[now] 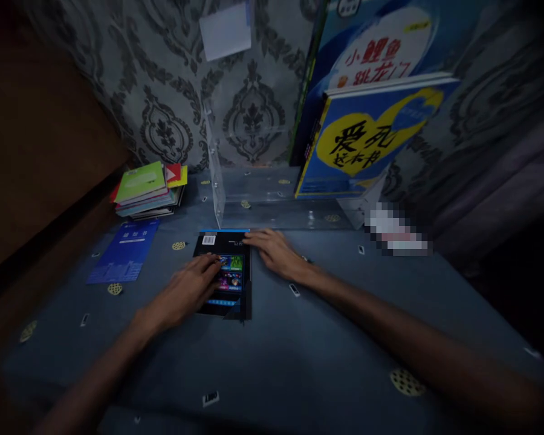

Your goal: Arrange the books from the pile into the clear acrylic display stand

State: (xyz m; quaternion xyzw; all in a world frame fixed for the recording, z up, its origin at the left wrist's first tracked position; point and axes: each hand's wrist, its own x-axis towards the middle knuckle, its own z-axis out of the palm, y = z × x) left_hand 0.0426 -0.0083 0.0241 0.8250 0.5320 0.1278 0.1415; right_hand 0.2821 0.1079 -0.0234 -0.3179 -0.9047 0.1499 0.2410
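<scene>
A black book (224,243) lies on the cloth, with a barcode near its top left and rows of small colourful pictures. My left hand (193,284) rests flat on its left side, fingers stretched over the pictures and covering some of them. At the book's top right corner, my right hand (276,251) touches the edge with outstretched fingertips. Neither hand grips anything. Part of the book's lower right is blurred out.
A clear acrylic stand (214,181) is behind the book. To its right, a blue and yellow book (358,142) leans before a larger blue book (372,54). At left are a pile of booklets (147,187) and a blue booklet (126,254). A pixelated object (394,232) lies right.
</scene>
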